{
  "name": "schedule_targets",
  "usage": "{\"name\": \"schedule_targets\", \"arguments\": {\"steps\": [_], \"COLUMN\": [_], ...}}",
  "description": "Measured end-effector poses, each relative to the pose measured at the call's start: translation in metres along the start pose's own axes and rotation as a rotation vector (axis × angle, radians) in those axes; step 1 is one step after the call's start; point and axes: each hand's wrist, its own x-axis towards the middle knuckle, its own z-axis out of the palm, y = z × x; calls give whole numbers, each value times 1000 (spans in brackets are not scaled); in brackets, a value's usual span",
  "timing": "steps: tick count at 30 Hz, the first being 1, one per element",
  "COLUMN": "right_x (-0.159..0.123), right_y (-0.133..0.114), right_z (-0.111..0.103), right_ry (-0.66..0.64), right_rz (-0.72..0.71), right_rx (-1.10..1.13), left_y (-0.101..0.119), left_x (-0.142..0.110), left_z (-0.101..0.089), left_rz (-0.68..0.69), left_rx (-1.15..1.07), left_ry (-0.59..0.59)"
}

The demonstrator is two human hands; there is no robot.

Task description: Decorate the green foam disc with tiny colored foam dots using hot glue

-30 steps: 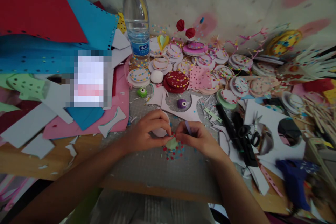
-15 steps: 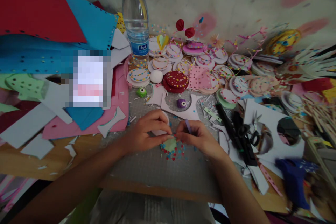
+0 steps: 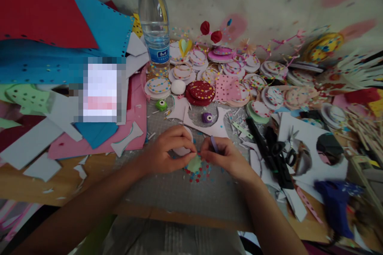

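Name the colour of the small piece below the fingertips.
The small piece is light green, clearest in the head view.

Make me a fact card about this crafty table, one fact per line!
Left hand: fingertips pinched above a pale green piece
Right hand: holds a thin purple thing
Around green piece: red and blue bits
Star-marked gadgets: one green, one purple
Further back: bottle with blue cap
Right side: scissors, blue glue gun

bottle (image 3: pixel 154 28): clear glossy plastic | red sheet (image 3: pixel 44 8): matt, smooth, kinda foam or paper, hard to tell | scissor blades (image 3: pixel 292 135): shiny metal | tabletop (image 3: pixel 26 187): wood, smooth-ish | glue gun (image 3: pixel 335 203): blue plastic, blurry
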Motion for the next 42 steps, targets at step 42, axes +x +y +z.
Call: {"name": "schedule_targets", "arguments": {"steps": [42], "right_x": [1], "right_y": [2], "right_z": [-1], "right_ry": [16], "right_rz": [-6], "right_rx": [44], "left_y": [-4], "left_x": [0], "left_z": [-2], "left_rz": [-131], "left_rx": [-120], "left_ry": [-66]}}
